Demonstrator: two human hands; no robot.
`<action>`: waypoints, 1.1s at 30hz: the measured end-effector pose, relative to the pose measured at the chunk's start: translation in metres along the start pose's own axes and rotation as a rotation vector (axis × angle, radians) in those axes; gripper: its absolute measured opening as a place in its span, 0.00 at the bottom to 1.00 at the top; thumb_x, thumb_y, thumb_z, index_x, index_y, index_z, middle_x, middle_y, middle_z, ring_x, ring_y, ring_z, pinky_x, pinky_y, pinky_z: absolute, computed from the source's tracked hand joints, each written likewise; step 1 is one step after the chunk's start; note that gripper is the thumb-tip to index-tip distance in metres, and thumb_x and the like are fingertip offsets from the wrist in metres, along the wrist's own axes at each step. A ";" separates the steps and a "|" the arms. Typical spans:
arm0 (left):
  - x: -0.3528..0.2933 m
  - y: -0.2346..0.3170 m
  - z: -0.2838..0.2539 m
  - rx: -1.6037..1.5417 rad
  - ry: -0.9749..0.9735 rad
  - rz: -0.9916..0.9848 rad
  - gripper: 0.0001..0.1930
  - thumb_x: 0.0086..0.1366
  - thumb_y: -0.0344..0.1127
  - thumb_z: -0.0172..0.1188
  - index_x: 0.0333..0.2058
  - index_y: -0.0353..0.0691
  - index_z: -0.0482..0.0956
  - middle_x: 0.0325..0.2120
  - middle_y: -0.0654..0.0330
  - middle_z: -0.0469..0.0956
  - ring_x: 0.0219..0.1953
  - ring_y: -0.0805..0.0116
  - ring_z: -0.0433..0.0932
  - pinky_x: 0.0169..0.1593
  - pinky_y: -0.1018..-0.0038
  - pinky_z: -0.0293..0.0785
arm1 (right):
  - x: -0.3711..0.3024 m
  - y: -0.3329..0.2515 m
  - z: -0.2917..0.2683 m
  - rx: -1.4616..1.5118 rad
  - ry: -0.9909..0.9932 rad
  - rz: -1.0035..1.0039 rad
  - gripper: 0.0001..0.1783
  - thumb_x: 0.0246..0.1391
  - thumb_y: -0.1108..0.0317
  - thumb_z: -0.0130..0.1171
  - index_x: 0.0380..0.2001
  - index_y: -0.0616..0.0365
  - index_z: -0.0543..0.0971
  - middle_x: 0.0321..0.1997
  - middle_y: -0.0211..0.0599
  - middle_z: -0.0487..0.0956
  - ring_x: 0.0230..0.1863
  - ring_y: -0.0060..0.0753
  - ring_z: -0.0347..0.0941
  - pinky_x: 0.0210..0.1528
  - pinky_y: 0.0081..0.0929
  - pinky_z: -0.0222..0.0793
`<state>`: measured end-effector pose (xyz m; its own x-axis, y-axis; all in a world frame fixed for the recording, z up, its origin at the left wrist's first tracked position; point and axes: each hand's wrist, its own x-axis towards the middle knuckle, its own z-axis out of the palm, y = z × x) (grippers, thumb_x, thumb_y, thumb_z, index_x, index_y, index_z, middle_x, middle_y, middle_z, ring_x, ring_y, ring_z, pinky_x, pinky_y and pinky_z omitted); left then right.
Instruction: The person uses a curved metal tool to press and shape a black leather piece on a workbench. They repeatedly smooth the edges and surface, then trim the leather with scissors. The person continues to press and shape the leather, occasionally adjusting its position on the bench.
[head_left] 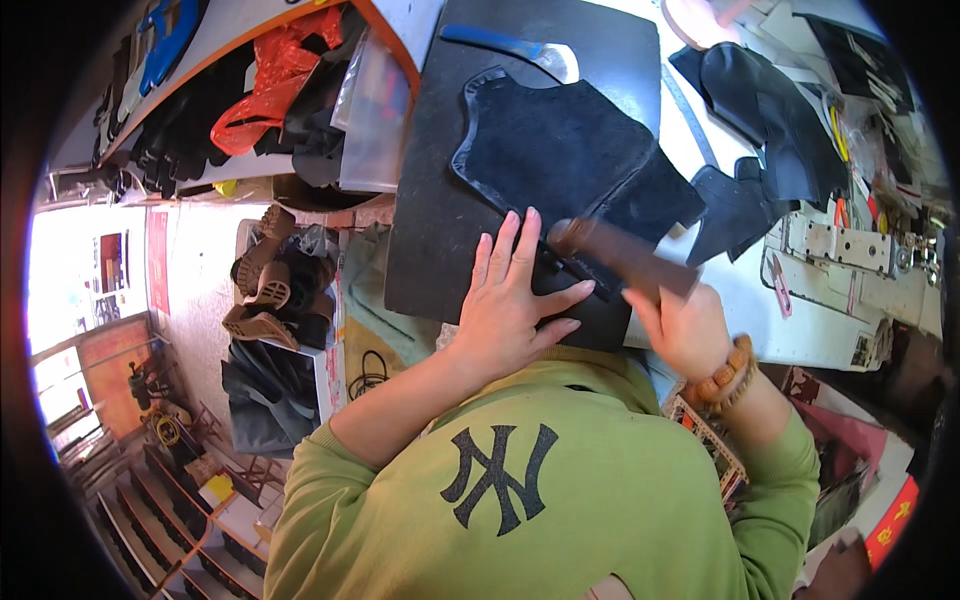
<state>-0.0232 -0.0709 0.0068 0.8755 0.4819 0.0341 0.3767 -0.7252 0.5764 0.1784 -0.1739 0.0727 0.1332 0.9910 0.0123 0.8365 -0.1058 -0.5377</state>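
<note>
My left hand (507, 300) lies with its fingers stretched out, fingertips on the near edge of a black leather piece (560, 140). The leather has a curved, notched outline with a folded rim at its far left, and lies flat on a dark board (425, 230). My right hand (690, 330) is closed round a brown hammer (630, 258), smeared by motion. The hammer's rounded end is over the near edge of the leather, just right of my left fingers. Whether it touches the leather, I cannot tell. Under it, a narrow black strip (575, 268) is partly hidden.
A blue-handled knife with a broad blade (500, 45) lies at the board's far edge. To the right are more black leather pieces (770, 110), a metal ruler (690, 115), pink snips (779, 285) and a sewing machine (850, 250). Shoe soles (270, 270) are piled at the left.
</note>
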 end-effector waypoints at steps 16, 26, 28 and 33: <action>0.010 -0.003 -0.016 -0.081 0.162 0.002 0.24 0.46 0.28 0.68 0.45 0.39 0.75 0.64 0.43 0.60 0.66 0.42 0.58 0.66 0.52 0.52 | -0.050 0.021 -0.004 0.018 0.041 0.028 0.14 0.60 0.56 0.55 0.32 0.55 0.68 0.22 0.39 0.76 0.23 0.49 0.75 0.24 0.42 0.71; 0.073 -0.040 -0.047 0.546 -0.027 0.687 0.24 0.53 0.31 0.59 0.51 0.32 0.74 0.47 0.47 0.76 0.45 0.54 0.78 0.46 0.67 0.77 | -0.119 0.090 -0.009 -0.200 0.363 0.110 0.11 0.49 0.58 0.61 0.33 0.50 0.75 0.25 0.33 0.73 0.26 0.42 0.73 0.29 0.39 0.68; 0.084 -0.037 -0.057 0.475 0.000 0.697 0.19 0.53 0.28 0.56 0.46 0.33 0.76 0.45 0.49 0.78 0.42 0.56 0.80 0.42 0.67 0.79 | -0.140 0.104 -0.010 -0.285 0.399 0.138 0.14 0.43 0.59 0.65 0.34 0.49 0.76 0.25 0.30 0.71 0.25 0.38 0.72 0.29 0.35 0.67; 0.130 0.005 -0.090 0.116 0.214 0.558 0.10 0.56 0.19 0.58 0.38 0.35 0.77 0.31 0.51 0.79 0.31 0.54 0.80 0.35 0.68 0.77 | -0.171 0.124 -0.006 -0.397 0.450 0.187 0.18 0.37 0.60 0.67 0.35 0.49 0.76 0.28 0.28 0.71 0.28 0.35 0.71 0.31 0.33 0.65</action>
<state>0.0651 0.0322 0.0879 0.8745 0.0930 0.4761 -0.0808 -0.9398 0.3321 0.2623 -0.3571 0.0093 0.4345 0.8303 0.3490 0.8997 -0.3818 -0.2118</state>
